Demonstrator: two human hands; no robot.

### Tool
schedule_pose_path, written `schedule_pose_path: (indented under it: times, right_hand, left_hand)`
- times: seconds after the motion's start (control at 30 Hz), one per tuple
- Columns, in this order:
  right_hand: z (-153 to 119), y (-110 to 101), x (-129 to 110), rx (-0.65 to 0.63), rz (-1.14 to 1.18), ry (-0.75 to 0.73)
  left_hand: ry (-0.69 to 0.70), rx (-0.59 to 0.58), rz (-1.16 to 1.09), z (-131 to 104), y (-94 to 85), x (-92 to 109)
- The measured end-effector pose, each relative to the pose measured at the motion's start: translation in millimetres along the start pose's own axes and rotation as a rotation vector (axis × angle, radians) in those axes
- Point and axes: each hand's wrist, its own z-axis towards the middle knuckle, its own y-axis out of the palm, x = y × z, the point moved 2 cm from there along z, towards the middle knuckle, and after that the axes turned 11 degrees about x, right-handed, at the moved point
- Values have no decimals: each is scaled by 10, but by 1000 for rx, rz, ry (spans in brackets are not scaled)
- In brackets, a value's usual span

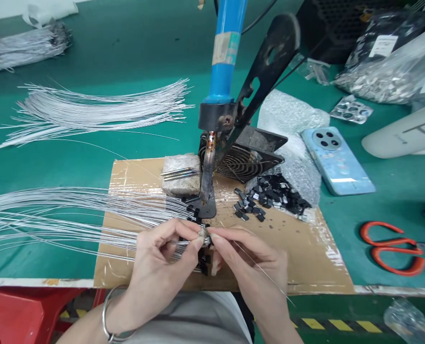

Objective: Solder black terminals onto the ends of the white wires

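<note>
Just below the tip of the clamped soldering iron [208, 177], my two hands meet, fingertip to fingertip. My left hand [165, 263] is closed in a pinch of thumb and forefinger at a small black part [208, 239] with a metallic end. My right hand [253, 260] pinches the same spot from the other side; fingertips partly cover the part. A thin wire [262, 271] runs across my right hand to the lower right. Beneath and behind my left hand lie many white wires [122, 234], with black pieces [203, 262] at their right ends.
Brown cardboard [302, 258] covers the work spot. Loose black pieces [277, 191] lie by a fan [244, 160]. Left are a wire bundle [101, 110] and a pad [180, 179] with metal rods. Right are a phone [337, 160], orange-handled scissors [395, 248] and a white bottle [406, 131].
</note>
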Motion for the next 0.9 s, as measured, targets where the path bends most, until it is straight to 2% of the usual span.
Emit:
schedule_pose_path:
  times: [0.6,0.7,0.83,0.9]
  right_hand:
    - [-6,12,-7,30,-25,23]
    - [-1,-2,16,6,-57,-35]
    - [-32,-27,-14,33,-222,-193]
    - [-59,-40,-41,41,-286,-226]
  left_hand:
    - [17,0,24,35,24,24]
    - [0,1,34,54,42,50]
    - [-46,31,63,71,53,44]
    - [-57,42,101,79,54,28]
